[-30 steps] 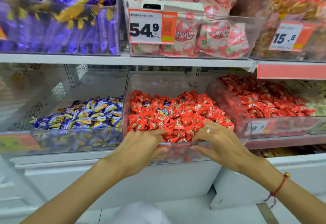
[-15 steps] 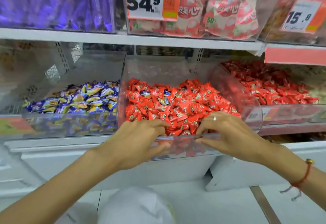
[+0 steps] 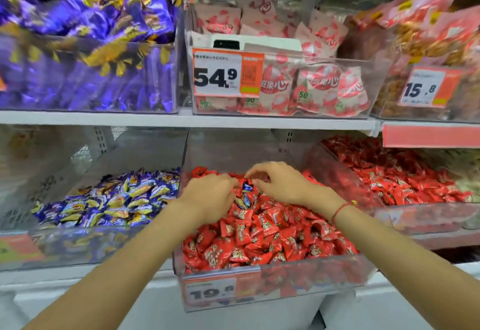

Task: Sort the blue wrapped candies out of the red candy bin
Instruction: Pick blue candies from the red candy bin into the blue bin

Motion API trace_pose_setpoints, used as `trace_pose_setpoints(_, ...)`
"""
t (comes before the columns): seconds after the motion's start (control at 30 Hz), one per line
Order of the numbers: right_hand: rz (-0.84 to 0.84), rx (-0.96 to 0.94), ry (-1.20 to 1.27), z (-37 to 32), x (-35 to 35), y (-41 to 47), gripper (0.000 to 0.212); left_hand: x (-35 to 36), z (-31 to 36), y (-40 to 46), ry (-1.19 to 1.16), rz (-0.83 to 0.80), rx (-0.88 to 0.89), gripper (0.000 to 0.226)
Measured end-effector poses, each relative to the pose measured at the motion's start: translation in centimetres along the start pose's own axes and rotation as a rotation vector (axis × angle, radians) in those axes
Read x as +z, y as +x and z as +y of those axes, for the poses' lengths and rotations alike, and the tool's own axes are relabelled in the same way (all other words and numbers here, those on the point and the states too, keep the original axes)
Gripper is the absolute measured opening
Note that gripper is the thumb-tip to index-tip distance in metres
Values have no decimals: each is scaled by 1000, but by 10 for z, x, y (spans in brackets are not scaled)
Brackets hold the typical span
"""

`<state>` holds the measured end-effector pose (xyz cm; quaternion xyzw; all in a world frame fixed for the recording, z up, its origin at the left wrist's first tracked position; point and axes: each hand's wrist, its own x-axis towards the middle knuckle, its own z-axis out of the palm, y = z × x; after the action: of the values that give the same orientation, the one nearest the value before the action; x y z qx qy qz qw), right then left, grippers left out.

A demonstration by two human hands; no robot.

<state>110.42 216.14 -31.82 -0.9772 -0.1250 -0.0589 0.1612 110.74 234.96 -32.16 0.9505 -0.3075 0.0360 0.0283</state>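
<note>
Currently both of my hands are deep in the clear red candy bin [image 3: 358, 267] on the lower shelf, over the rear part of the red pile [image 3: 262, 233]. My left hand [image 3: 211, 194] lies knuckles-up on the red candies, fingers curled downward toward a blue wrapped candy [image 3: 246, 187] that shows between my two hands; whether those fingers actually pinch anything I cannot tell, since the tips are hidden. My right hand [image 3: 279, 182] hovers just beside it, fingers bent and drawn together in a narrow claw above the pile; nothing is visibly held in it. A second blue wrapped piece [image 3: 244, 201] lies just below the first, touching the left hand's edge, half buried among red wrappers. A red string bracelet [image 3: 340, 208] sits on my right wrist. Left of the red bin, in the neighbouring clear bin [image 3: 85, 249], lies the stock of blue and yellow wrapped candies [image 3: 111, 199]. To the right, a further bin [image 3: 428, 215] holds more red candies. An orange price tag [image 3: 220, 292] is fixed to the red bin's front wall, its figures blurred
</note>
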Motion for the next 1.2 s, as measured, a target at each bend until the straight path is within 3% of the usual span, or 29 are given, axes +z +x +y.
trace_pose_setpoints(0.13, -179, 86, -81, 9, 22, 36, 37, 21, -4, 44, 83, -202, -149, 40)
trace_pose_setpoints(0.33, -294, 134, -295, 22, 35, 44, 38, 14, -3, 58, 181, -207, -291, 37)
trace_pose_setpoints(0.47, -179, 39, -294, 23, 25, 32, 36, 10, -2, 53, 195, -188, -335, 40)
trace_pose_setpoints(0.67, -36, -13, 31, 42, 12, -6, 26, -12, -6, 22, 241, -38, -231, 29)
trace_pose_setpoints(0.8, 90, 30, 346, 33, 4, -11, 7, -27, -24, -8, -35, 207, -162, 32)
trace_pose_setpoints(0.9, -20, 143, 444, 17, 2, -4, 10, -16, -35, -34, -181, 498, -102, 33)
trace_pose_setpoints(0.97, -147, 194, 344, 6, 4, 3, 17, -1, -39, -49, -415, 688, -125, 28)
trace_pose_setpoints(1.03, -245, 161, 181, -2, 7, 14, 15, 17, -41, -60, -691, 771, -233, 25)
trace_pose_setpoints(1.13, -476, 92, -13, -5, 15, 30, 17, 32, -37, -67, -1008, 758, -328, 18)
trace_pose_setpoints(1.2, -527, 52, -149, -4, 18, 35, 14, 32, -34, -71, -1123, 748, -309, 17)
